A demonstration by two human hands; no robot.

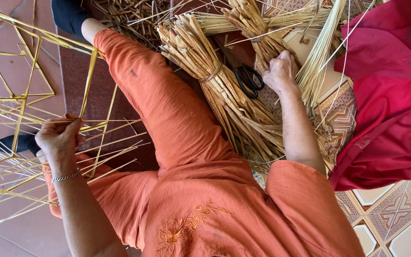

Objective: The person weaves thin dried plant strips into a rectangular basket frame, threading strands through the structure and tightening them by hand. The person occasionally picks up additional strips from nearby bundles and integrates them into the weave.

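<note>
Orange tunic (pixel 215 209) | left hand (pixel 59 138) pinching straw frame (pixel 24 100) | right hand (pixel 280 71) gripping reeds (pixel 317 62)

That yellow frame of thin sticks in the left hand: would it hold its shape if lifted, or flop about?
The stick frame would probably keep its shape, since its thin straight struts form joined triangles. It looks light for its size, being mostly open space. It seems fragile: the left hand grips it only lightly at one joint.

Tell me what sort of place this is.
Probably a home craft spot on a tiled floor, where someone sits weaving straw. Tied straw bundles and scissors lie by the right hand; the left hand holds a frame of yellow strips.
</note>
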